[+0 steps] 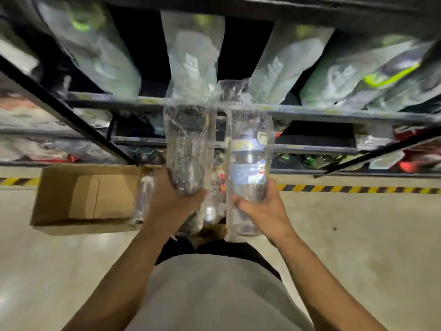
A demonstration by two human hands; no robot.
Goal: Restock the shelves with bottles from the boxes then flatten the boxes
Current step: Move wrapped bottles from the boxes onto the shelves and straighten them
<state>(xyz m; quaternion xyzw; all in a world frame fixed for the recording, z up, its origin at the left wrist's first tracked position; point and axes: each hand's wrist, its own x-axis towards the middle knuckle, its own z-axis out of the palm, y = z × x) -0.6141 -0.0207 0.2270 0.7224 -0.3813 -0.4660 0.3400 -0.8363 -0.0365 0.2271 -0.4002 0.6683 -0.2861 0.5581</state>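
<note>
My left hand (171, 197) grips a dark bottle in a clear plastic bag (188, 149), held upright before the shelves. My right hand (260, 206) grips a clear bottle with a blue cartoon label, also bagged (248, 163). Both bottles are raised side by side in front of the dark metal shelf rail (334, 113). Below them, an open cardboard box (83, 194) stands on the floor with more bagged bottles (143, 194) at its right edge.
The upper shelf holds several bagged bottles (193, 58) leaning in rows, blurred. Lower shelves (310, 149) carry mixed red and green items. A yellow-black hazard stripe (358, 188) runs along the grey floor at the shelf base.
</note>
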